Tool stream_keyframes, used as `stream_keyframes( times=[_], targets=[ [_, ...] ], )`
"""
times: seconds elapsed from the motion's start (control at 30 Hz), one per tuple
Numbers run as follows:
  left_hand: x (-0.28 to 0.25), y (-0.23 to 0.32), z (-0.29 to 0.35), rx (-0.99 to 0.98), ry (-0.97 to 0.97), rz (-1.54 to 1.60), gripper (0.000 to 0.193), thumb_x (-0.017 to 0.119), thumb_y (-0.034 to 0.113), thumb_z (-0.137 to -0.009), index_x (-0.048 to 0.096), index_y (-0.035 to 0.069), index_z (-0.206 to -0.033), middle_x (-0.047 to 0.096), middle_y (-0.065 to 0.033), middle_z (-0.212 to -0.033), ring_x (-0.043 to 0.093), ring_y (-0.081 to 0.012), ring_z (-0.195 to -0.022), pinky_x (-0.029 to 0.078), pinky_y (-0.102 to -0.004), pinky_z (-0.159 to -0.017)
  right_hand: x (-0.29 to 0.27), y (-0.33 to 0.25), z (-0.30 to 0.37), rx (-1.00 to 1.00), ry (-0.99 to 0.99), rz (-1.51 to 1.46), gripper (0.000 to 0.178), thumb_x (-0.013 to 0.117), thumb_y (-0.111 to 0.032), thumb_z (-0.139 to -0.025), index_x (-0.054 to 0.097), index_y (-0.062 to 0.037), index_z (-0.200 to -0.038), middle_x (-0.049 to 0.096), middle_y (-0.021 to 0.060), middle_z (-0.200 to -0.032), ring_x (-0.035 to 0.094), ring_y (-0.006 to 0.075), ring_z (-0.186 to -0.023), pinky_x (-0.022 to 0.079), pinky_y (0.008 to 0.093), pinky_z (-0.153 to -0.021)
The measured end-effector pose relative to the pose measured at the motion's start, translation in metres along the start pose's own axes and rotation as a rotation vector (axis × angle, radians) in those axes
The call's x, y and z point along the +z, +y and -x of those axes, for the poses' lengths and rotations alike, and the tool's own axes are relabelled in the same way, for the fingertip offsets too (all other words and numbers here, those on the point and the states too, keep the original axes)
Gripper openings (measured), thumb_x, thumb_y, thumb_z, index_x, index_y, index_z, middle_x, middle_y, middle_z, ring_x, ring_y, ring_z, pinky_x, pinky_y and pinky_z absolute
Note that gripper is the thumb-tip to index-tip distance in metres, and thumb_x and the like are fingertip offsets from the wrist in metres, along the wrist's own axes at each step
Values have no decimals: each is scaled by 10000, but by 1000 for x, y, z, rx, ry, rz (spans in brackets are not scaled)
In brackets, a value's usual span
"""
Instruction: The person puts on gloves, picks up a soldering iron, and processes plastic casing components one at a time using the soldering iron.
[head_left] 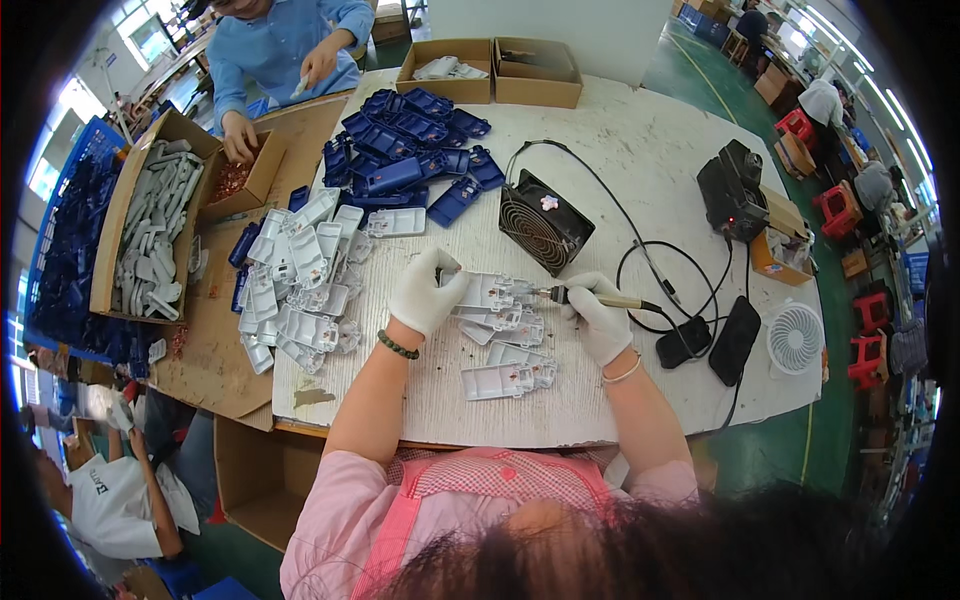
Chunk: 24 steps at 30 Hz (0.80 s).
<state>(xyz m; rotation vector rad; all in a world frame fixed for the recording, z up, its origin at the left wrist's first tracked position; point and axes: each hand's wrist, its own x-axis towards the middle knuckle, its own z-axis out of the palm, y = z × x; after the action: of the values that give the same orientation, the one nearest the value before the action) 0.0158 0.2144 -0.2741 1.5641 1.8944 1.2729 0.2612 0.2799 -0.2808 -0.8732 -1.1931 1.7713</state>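
My gloved left hand (pixel 428 292) is closed at the left end of a white plastic housing (pixel 487 291), its fingertips pinching the edge. My gloved right hand (pixel 600 318) grips a soldering iron (pixel 628 301) like a pen. The iron's tip points left and meets the housing's right end, where small metal parts show; exact contact is too small to tell. Just below, more white housings (pixel 500 325) lie partly overlapped, and another pair (pixel 498 381) rests nearer to me. Left of my hand is a heap of white housings (pixel 300 265).
A black fan (pixel 546 222) stands behind my hands. The iron's cable loops toward a black power unit (pixel 733 190). A white round fan (pixel 796 338) sits far right. Blue housings (pixel 395 165) are piled at the back. Across the table, a person's hand (pixel 240 137) reaches into a cardboard box (pixel 262 178).
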Motion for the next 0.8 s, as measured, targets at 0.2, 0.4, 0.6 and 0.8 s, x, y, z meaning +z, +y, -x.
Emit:
stream_keyframes(
  times=[0.2, 0.4, 0.6, 0.8],
  targets=[
    [-2, 7, 3, -29, -3, 27, 135, 615, 134, -752, 547, 19, -766, 534, -40, -639, 477, -111, -573, 401, -256, -555, 0, 2, 1, 8, 0, 39, 106, 557, -113, -826, 580, -31, -889, 585, 26, -675, 522, 63, -553, 424, 194, -502],
    [-2, 8, 2, -6, 1, 6, 134, 613, 134, -747, 546, 18, -764, 533, -47, -638, 483, -117, -573, 402, -257, -556, 2, -2, 1, 26, -3, 54, 83, 544, -94, -825, 568, -36, -879, 576, 27, -689, 515, 66, -567, 426, 202, -511],
    [-2, 9, 3, -21, 1, 15, 131, 611, 131, -748, 544, 20, -767, 534, -49, -643, 487, -121, -584, 408, -259, -568, 2, -3, 2, 4, 0, 107, 91, 547, -99, -819, 570, -31, -876, 576, 31, -681, 513, 65, -563, 425, 200, -511],
    [-4, 8, 3, -21, -16, 14, 138, 627, 138, -741, 557, 27, -783, 571, -87, -693, 537, -194, -615, 438, -299, -586, -1, 3, 0, -11, -15, 79, 119, 563, -112, -816, 589, -23, -891, 589, 35, -676, 525, 60, -551, 434, 199, -499]
  ],
)
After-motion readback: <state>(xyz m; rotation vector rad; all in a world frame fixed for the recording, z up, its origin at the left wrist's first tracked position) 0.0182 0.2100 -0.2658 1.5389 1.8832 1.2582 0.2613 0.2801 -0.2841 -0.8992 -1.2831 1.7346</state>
